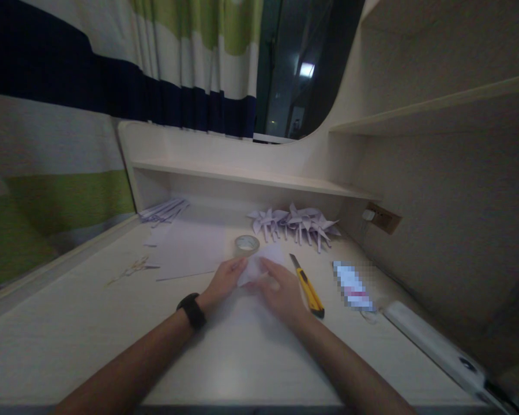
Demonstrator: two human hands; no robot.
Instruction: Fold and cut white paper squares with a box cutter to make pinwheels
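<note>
Between my two hands is a small piece of white paper [253, 270], held just above the desk. My left hand [225, 280], with a black watch at the wrist, pinches its left side. On the other side my right hand [281, 288] grips the paper with thumb and curled fingers, partly hiding it. A roll of clear tape [246, 246] lies right behind the paper. To the right of my right hand rests a yellow utility knife [310, 291] with its blade out. Several paper pinwheels [300, 222] are bunched at the back of the desk.
White paper sheets [190, 245] lie back left, with a bundle of paper strips [164, 210] behind them. Small thin sticks or pins [132, 269] are scattered at left. A blurred-out phone [353, 286] and a white bar-shaped device [432, 343] occupy the right. A shelf [251, 176] overhangs the back.
</note>
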